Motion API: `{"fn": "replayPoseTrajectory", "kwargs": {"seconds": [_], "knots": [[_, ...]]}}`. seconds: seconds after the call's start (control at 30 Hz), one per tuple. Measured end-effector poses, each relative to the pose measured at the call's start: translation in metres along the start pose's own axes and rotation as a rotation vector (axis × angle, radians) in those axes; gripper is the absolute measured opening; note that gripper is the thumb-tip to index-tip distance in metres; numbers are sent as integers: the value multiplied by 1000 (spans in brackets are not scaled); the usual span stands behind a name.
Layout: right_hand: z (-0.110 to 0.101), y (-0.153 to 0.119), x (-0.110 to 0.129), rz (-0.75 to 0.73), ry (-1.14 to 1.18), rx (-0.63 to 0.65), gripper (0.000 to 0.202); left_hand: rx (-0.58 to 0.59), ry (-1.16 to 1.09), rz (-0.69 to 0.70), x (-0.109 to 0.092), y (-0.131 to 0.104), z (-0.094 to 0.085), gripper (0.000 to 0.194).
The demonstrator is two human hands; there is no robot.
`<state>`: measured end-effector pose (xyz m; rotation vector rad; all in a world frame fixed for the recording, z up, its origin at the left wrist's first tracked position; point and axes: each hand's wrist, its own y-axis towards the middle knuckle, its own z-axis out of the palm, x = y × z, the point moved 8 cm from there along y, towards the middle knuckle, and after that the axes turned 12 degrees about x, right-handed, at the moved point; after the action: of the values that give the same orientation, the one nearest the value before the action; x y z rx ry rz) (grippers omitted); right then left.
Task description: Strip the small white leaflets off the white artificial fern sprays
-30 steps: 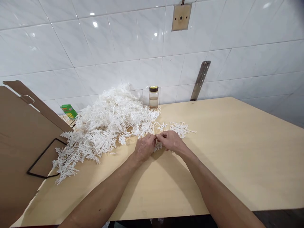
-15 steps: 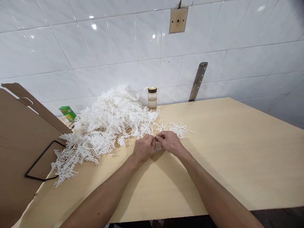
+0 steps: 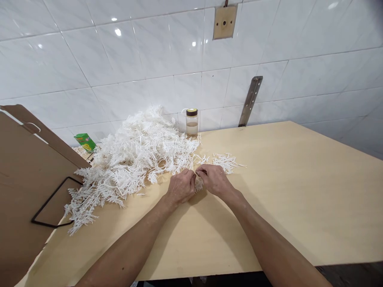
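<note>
My left hand (image 3: 181, 186) and my right hand (image 3: 214, 179) meet over the table, fingertips pinched close together. Both are closed on a white artificial foliage sprig (image 3: 198, 184), whose feathery tip shows below and between them. The fingers hide most of its stem. Just left of my hands spreads a large heap of white artificial foliage (image 3: 146, 143). A smaller bunch of white sprigs (image 3: 226, 162) lies beyond my right hand on the tabletop.
A jar with a dark lid (image 3: 192, 122) stands by the tiled wall behind the heap. At the left are a cardboard box (image 3: 32, 171), a black wire frame (image 3: 48, 205) and a green carton (image 3: 85, 142). A metal bracket (image 3: 250, 101) leans on the wall. The wooden table (image 3: 299, 191) extends right.
My hands stay together in almost the same place; the right hand and wrist have turned very slightly. The view has shifted a little. The heap and the small bunch lie as before.
</note>
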<state>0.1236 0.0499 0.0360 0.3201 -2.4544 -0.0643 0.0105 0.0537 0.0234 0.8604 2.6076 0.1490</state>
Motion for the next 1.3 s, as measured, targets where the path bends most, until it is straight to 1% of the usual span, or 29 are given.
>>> {"fn": "replayPoseTrajectory", "kwargs": {"seconds": [0.1, 0.13, 0.2, 0.3, 0.33, 0.4, 0.47, 0.53, 0.63, 0.73, 0.8, 0.9, 1.03, 1.13, 1.3], "knots": [[-2, 4, -3, 38, -199, -55, 23, 24, -86, 7, -1, 0, 1, 23], [-6, 5, -8, 77, -249, -86, 22, 25, -130, 18, -2, 0, 0, 23], [-22, 4, -24, 179, -295, -185, 22, 0, -247, 41, -3, -2, -4, 24], [-48, -2, -54, 271, -203, -319, 20, -95, -517, 18, 5, -3, -13, 23], [-55, -5, -64, 290, -145, -343, 17, -117, -627, -12, 10, -3, -14, 24], [-65, -10, -81, 326, -48, -387, 13, -121, -835, -102, 21, -2, -11, 29], [-69, -13, -86, 322, 16, -403, 16, -101, -1003, -189, 29, -1, -5, 35], [-68, -13, -80, 276, 62, -403, 19, -96, -1129, -229, 33, 0, -2, 38], [-59, -10, -61, 168, 141, -363, 23, -98, -1270, -229, 37, 1, -1, 41], [-44, -5, -42, 70, 174, -275, 23, -105, -1375, -233, 42, 2, -1, 39], [-35, -2, -36, 36, 160, -218, 21, -111, -1435, -237, 47, 3, -1, 38], [-26, 0, -36, 34, 114, -130, 20, -112, -1479, -247, 52, 4, -2, 36], [-17, 1, -41, 82, 62, -20, 21, -98, -1471, -275, 54, 3, -2, 37], [-10, 2, -38, 76, 82, 45, 23, -82, -1482, -263, 51, 3, -3, 35], [7, 3, -24, 29, 128, 117, 22, -46, -1530, -201, 40, 4, -7, 33]]}}
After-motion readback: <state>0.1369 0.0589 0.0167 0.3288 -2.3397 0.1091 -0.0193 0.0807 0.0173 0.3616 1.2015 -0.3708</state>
